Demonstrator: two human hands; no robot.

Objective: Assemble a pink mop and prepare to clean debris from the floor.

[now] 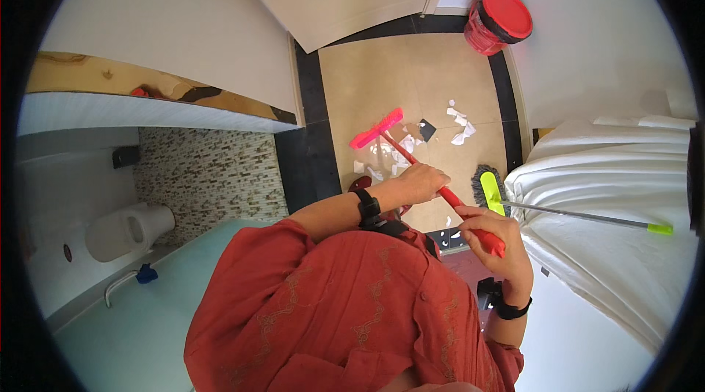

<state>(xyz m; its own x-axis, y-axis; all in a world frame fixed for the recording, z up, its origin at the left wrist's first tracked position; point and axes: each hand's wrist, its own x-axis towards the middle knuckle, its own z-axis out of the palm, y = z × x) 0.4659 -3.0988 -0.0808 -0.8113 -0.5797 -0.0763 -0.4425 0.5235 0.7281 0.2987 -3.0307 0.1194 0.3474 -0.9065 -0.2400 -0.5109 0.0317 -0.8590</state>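
Left hand (pixel 422 180) and right hand (pixel 507 245) each wrapped fingers around the red broom handle (pixel 440 190); its pink head (pixel 376 128) lay beyond the fingertips, among white scraps (pixel 459 128) (seemingly paper).

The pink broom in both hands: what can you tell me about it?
The pink broom has a bright pink head with bristles and a long red handle, plastic by its look. It slants from the tiled floor up toward the person. The left hand grips mid-handle, the right hand its top end. Its head sits among white paper scraps.
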